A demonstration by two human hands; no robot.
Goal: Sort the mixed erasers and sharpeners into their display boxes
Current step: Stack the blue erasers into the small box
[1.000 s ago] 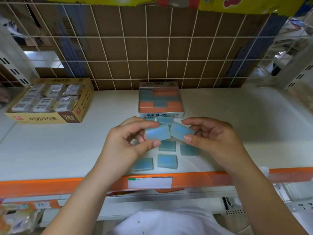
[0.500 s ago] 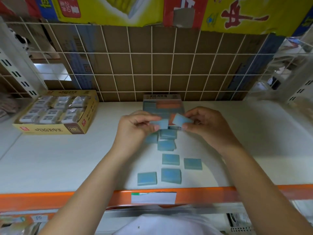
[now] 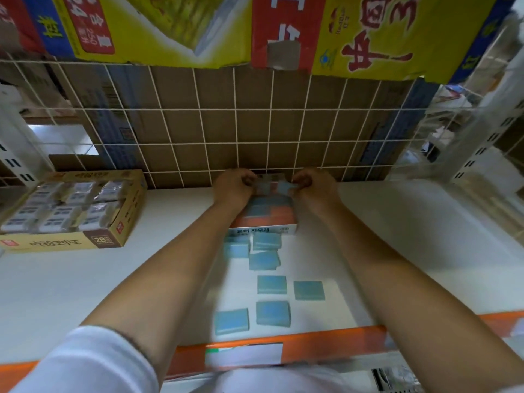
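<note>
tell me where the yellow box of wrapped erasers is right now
In the head view the yellow box sits at the left of the white shelf, against the wire grid, well left of the eraser box under both hands.

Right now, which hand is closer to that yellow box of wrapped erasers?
Left. The left hand is at the blue-and-orange eraser box, right of the yellow box; the right hand is farther right.

Pale blue erasers (image 3: 271,284) lie scattered on the white shelf (image 3: 411,251), orange along its front edge. The middle box (image 3: 265,219) shows blue and orange erasers inside. Left corner: a tan box (image 3: 119,222) of grey-white packs.
</note>
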